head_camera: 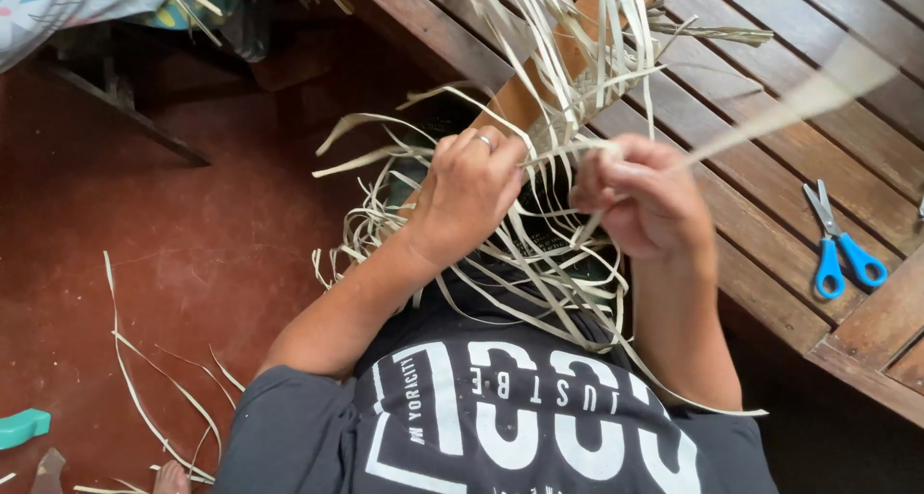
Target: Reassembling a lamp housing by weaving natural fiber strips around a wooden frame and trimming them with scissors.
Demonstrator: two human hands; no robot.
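A half-woven piece of pale dried leaf strips [568,109] rests against a wooden slat, with many loose ends hanging down over my lap. My left hand [469,188], a ring on one finger, is closed on a bunch of strips at the weave's lower edge. My right hand [643,195] pinches one strip [799,99] that runs up and to the right, blurred. The two hands sit close together just below the woven part.
Blue-handled scissors [837,248] lie on the slatted wooden bench [770,176] to my right. Loose strips [144,378] trail on the red floor at the left, near a teal object [21,427] at the frame's edge. Patterned cloth [58,3] hangs at the top left.
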